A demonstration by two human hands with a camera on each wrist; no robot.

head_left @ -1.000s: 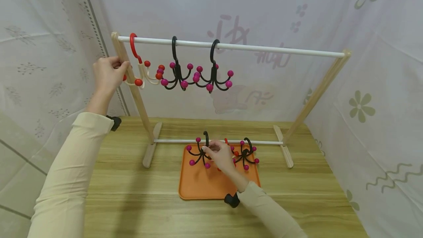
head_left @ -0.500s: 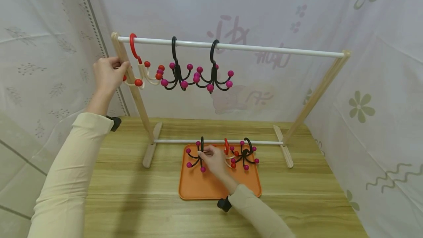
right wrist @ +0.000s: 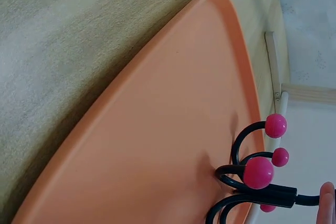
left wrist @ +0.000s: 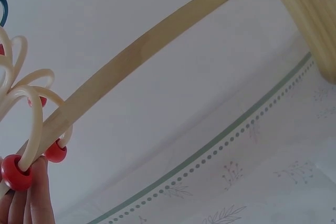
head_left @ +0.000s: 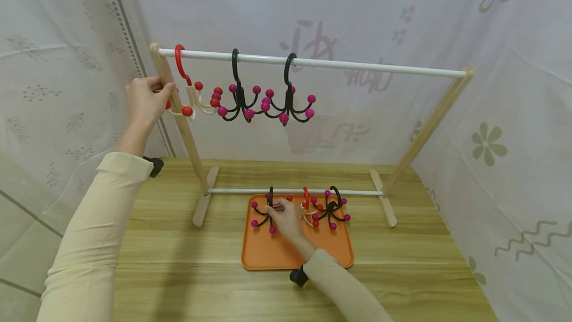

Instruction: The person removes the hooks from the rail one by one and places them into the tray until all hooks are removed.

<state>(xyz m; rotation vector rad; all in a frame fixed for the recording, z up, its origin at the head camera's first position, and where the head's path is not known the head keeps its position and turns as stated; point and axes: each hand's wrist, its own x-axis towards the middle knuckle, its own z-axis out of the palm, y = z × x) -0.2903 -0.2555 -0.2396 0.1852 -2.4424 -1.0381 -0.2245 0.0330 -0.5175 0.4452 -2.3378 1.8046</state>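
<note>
A wooden rack [head_left: 180, 113] carries a white top rod [head_left: 339, 65]. On the rod hang a cream hook with red beads [head_left: 192, 98] and two black hooks with pink beads [head_left: 241, 101] [head_left: 288, 101]. My left hand [head_left: 145, 98] holds the rack's left post beside the cream hook, its fingers touching a red bead [left wrist: 16, 171]. My right hand [head_left: 283, 215] pinches a black pink-beaded hook [head_left: 268, 210] [right wrist: 257, 179] over the orange tray [head_left: 268, 252]. A second cream hook [head_left: 308, 210] and another black hook [head_left: 332, 207] lie on the tray.
The rack stands on a wooden table [head_left: 178, 262], with a lower white rod [head_left: 357, 193] just behind the tray. Patterned cloth [head_left: 491, 138] closes in the back and both sides. The rod's right half [head_left: 402, 69] carries nothing.
My right hand has slid left across the tray, taking the black hook with it and turning it more upright. The left hand and the hanging hooks have not moved.
</note>
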